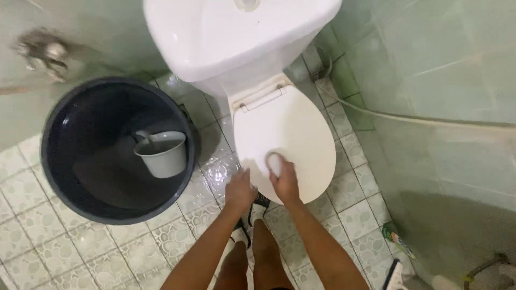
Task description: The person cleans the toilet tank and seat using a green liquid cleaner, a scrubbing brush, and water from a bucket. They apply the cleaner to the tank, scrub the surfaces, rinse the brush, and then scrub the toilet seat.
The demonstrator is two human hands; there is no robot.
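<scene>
Both forearms are reaching down: right hand fingers are pressing a pale scrub pad onto the closed toilet lid; left hand is resting loosely curled, holding nothing. Lid's front edge is being scrubbed; tank looks untouched.

The toilet lid and the tank behind it are plain white, and the round sponge on the lid is pale white too. The big bucket is dark grey-black, with a light grey dipper inside. Floor tiles show a whitish pebble pattern; the walls are pale green.
</scene>
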